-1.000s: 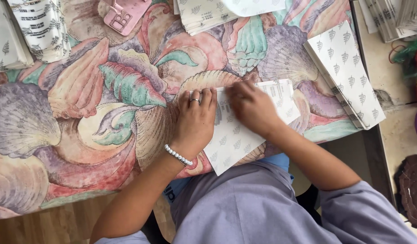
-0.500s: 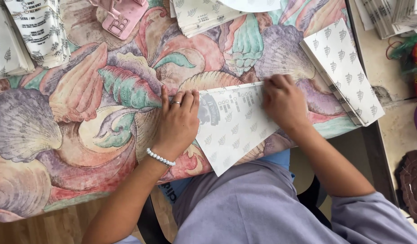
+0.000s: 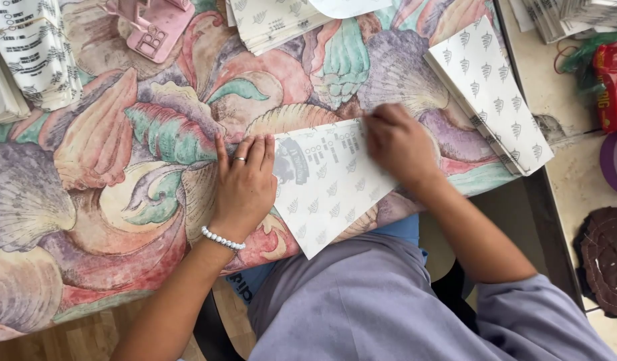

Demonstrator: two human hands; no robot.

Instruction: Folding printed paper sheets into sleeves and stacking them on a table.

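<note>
Where the worktop's (image 3: 88, 220) near edge meets the person's grey-clad lap, a white paper sheet (image 3: 328, 184) with a pale leaf pattern and a dark printed emblem lies slanted, its lower corner hanging past the edge. On its left end the left hand (image 3: 245, 184) lies flat, fingers together and stretched out, pressing the paper down; a ring sits on one finger and a white bead bracelet (image 3: 223, 238) circles the wrist. At the sheet's upper right edge the right hand (image 3: 398, 144) bears down with fingers bent, blurred, so whether it pinches the paper or only presses it cannot be told.

Covering the worktop is a cloth printed with large shells in pink, green and mauve. Just right of the right hand, a stack of like-patterned white sheets (image 3: 492, 93) lies aslant near the worktop's right edge. Farther off, a second pile of the same paper (image 3: 278, 23) sits at the top centre, a pink plastic device (image 3: 155, 27) at the top left, and folded printed papers (image 3: 34, 53) at the far left. Beyond the worktop's right edge are a red packet (image 3: 612, 83) and a dark brown round mat (image 3: 605, 261).
</note>
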